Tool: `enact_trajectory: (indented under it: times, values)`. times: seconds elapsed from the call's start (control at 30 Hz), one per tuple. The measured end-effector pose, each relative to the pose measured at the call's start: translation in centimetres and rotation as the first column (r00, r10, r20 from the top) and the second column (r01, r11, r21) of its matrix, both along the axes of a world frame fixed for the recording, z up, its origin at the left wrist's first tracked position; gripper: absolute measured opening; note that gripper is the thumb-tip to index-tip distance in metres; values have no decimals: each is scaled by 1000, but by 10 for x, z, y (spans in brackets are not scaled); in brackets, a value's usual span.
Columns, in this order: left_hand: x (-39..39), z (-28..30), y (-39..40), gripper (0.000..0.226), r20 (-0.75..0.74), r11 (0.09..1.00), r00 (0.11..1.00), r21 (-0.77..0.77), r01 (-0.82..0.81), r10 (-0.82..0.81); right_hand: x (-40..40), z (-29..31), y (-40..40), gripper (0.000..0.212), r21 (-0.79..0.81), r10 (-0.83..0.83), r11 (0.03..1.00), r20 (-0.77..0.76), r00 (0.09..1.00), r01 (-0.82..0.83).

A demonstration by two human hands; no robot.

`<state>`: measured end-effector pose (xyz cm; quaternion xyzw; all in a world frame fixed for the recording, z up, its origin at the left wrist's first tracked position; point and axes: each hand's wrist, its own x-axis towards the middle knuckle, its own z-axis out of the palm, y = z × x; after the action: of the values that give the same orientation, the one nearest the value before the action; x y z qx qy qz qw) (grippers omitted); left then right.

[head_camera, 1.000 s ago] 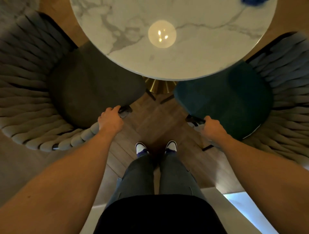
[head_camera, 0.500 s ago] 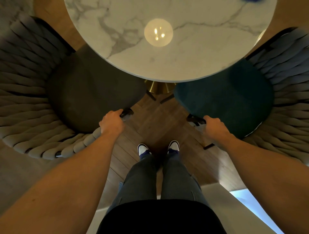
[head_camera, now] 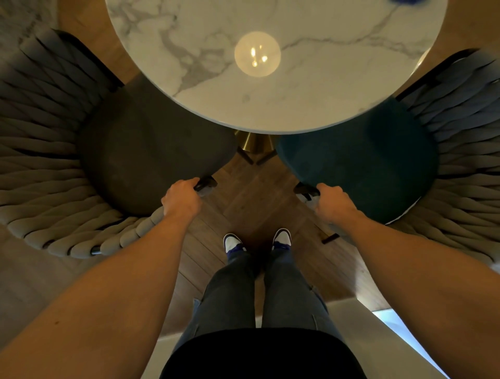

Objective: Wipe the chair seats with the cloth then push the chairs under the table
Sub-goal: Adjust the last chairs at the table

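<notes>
Two woven-back chairs flank a round white marble table (head_camera: 311,108). The grey chair (head_camera: 140,151) stands on the left, its seat partly under the table's rim. The teal chair (head_camera: 362,162) stands on the right, also partly tucked under. My left hand (head_camera: 181,198) grips the end of the grey chair's armrest frame. My right hand (head_camera: 334,203) grips the end of the teal chair's armrest frame. A blue cloth (head_camera: 405,2) lies on the table at the frame's top edge, mostly cut off.
A brass pedestal base (head_camera: 251,142) shows under the table between the chairs. My legs and white-and-blue shoes (head_camera: 257,240) stand on the wood floor (head_camera: 259,194) between the two chairs. A pale rug (head_camera: 378,338) lies behind my feet.
Both chairs have slid a little further in under the table, with my hands still on their frames. The view has shifted slightly forward.
</notes>
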<state>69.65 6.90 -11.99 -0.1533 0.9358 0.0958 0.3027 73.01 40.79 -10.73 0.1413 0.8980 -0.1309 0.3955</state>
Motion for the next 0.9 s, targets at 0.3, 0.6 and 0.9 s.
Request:
enact_trajectory:
  times: [0.3,0.6,0.9]
  values:
    - [2,-2,-1,54,-26,1000,1000,12,-6,6,-8,-3,-17,43,3,-8,1000,8,1000,8]
    - [1,-2,-3,51,-54,1000,998,-6,29,-29,-5,-3,-17,38,5,-8,1000,-14,1000,8]
    - [3,1,0,47,-102,997,992,-30,70,-72,-6,-3,-23,42,15,-27,1000,-1,1000,27]
